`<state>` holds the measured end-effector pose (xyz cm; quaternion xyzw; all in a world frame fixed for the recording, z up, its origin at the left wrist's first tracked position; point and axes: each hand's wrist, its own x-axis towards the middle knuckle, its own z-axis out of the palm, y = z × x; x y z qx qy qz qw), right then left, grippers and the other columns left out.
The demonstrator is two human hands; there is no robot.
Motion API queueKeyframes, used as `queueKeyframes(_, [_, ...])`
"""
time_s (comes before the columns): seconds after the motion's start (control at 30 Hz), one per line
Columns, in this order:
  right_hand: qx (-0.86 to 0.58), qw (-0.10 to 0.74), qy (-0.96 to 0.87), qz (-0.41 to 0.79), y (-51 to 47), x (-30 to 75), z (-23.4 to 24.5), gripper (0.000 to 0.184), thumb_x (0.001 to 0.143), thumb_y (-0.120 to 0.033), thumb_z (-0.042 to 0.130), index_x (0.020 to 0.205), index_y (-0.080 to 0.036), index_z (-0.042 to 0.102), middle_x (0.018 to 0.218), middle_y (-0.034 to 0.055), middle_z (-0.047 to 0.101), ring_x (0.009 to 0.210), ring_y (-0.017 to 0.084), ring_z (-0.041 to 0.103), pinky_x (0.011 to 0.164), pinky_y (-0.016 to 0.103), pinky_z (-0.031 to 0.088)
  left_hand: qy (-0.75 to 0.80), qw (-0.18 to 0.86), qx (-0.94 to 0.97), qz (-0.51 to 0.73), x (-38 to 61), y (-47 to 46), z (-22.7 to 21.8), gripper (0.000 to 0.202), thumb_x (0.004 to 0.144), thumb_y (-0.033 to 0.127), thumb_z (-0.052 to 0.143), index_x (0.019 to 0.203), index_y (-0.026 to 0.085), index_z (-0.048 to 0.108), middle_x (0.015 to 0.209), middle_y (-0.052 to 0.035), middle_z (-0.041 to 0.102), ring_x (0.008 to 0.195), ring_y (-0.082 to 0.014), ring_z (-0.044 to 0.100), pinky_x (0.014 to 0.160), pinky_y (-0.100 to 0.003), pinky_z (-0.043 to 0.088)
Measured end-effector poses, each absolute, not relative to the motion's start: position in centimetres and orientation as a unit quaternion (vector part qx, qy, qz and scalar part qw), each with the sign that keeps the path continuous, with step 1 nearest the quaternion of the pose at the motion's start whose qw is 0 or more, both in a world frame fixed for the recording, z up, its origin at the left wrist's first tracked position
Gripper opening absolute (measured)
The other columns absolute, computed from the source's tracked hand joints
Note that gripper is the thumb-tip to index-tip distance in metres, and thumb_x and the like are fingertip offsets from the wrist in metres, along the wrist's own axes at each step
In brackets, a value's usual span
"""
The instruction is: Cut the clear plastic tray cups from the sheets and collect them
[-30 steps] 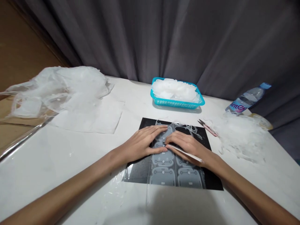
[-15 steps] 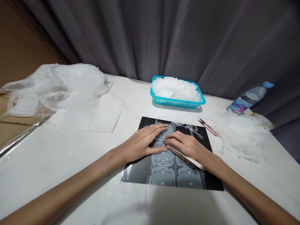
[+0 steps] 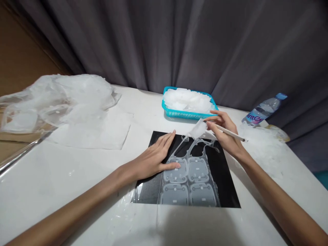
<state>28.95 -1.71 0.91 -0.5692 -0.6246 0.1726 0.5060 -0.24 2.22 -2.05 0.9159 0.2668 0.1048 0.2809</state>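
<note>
A turquoise basket (image 3: 176, 112) heaped with white pieces stands at the back of the white bench (image 3: 77, 171). A water bottle (image 3: 261, 111) lies at the far right beside loose plastic scraps (image 3: 266, 150). Crumpled clear film (image 3: 56, 99) is piled on the left, in front of a grey curtain (image 3: 164, 41).

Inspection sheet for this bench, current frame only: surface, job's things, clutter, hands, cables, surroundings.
Surface: white table, black mat at centre.
Job's things: translucent moulded sheet on the mat; cut piece lifted above it; thin white tool.
Clutter: turquoise basket of white pieces; film pile far left; scrap heap; water bottle.
Hands: left hand flat on sheet and mat; right hand pinches the cut piece and holds the tool.
Cables: nothing seen.
Surroundings: grey curtain behind.
</note>
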Motion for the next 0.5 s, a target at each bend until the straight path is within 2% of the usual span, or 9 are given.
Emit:
queueKeyframes(0.1, [-0.536,0.409,-0.688,0.267,-2.9,27.9,2.9,0.030,0.098,-0.031,0.065,0.128,-0.027,0.062,0.112,0.0043,0.077,0.092,0.020,0.073,0.083,0.036,0.059,0.292,0.267,0.893,0.213,0.0,1.7,-1.7,0.113,0.088,0.067,0.071,0.169,0.029,0.002,0.167,-0.0163,0.032,0.151,-0.0358,0.034,0.121,-0.053,0.036])
queueKeyframes(0.17, [-0.505,0.341,-0.739,0.287,-4.1,26.2,4.1,0.026,0.099,-0.028,0.065,0.125,-0.028,0.067,0.114,0.0027,0.076,0.092,0.018,0.072,0.084,0.033,0.057,0.297,0.270,0.876,0.266,0.4,1.3,-1.2,0.103,0.087,0.060,0.076,0.167,0.030,0.018,0.155,-0.0134,0.048,0.141,-0.0334,0.045,0.116,-0.051,0.041])
queueKeyframes(0.23, [-0.477,0.314,-0.769,0.288,-5.0,24.7,4.9,0.024,0.099,-0.027,0.065,0.123,-0.028,0.069,0.117,0.0022,0.075,0.093,0.018,0.070,0.085,0.032,0.055,0.284,0.298,0.868,0.278,0.9,1.0,-0.7,0.063,0.097,0.049,0.070,0.153,0.029,0.048,0.133,-0.0086,0.064,0.125,-0.0290,0.055,0.107,-0.045,0.046])
queueKeyframes(0.3, [-0.459,0.345,-0.775,0.263,-5.4,24.2,5.2,0.019,0.103,-0.030,0.061,0.118,-0.028,0.071,0.122,0.0025,0.073,0.103,0.020,0.068,0.093,0.035,0.053,0.288,0.360,0.844,0.274,1.3,0.8,-0.5,0.027,0.103,0.040,0.060,0.124,0.024,0.069,0.110,-0.0048,0.070,0.106,-0.0245,0.062,0.094,-0.038,0.049])
queueKeyframes(0.33, [-0.455,0.368,-0.774,0.240,-5.5,24.2,5.2,0.020,0.106,-0.033,0.054,0.112,-0.027,0.073,0.125,0.0027,0.072,0.110,0.021,0.066,0.099,0.038,0.050,0.303,0.401,0.819,0.276,1.4,0.7,-0.4,0.023,0.104,0.039,0.059,0.112,0.022,0.071,0.102,-0.0038,0.070,0.098,-0.0228,0.063,0.088,-0.036,0.049])
queueKeyframes(0.4, [-0.459,0.412,-0.767,0.175,-5.5,24.6,4.7,0.043,0.112,-0.038,0.036,0.091,-0.025,0.072,0.127,0.0034,0.070,0.119,0.023,0.059,0.105,0.043,0.044,0.340,0.489,0.750,0.289,1.6,0.8,-0.4,0.025,0.101,0.043,0.063,0.105,0.020,0.069,0.096,-0.0027,0.069,0.088,-0.0207,0.064,0.079,-0.032,0.049])
queueKeyframes(0.43, [-0.461,0.427,-0.766,0.139,-5.6,24.8,4.3,0.053,0.113,-0.039,0.029,0.081,-0.024,0.068,0.124,0.0042,0.070,0.117,0.023,0.057,0.105,0.044,0.042,0.353,0.527,0.715,0.293,1.6,0.8,-0.4,0.027,0.098,0.045,0.065,0.104,0.019,0.067,0.095,-0.0024,0.069,0.086,-0.0202,0.063,0.076,-0.031,0.048])
queueKeyframes(0.5, [-0.450,0.430,-0.778,0.083,-5.7,24.8,3.3,0.058,0.114,-0.038,0.023,0.072,-0.023,0.059,0.109,0.0071,0.071,0.105,0.023,0.057,0.097,0.044,0.044,0.364,0.585,0.661,0.298,1.5,0.8,-0.3,0.029,0.094,0.046,0.070,0.100,0.018,0.064,0.092,-0.0020,0.067,0.084,-0.0195,0.063,0.074,-0.030,0.047])
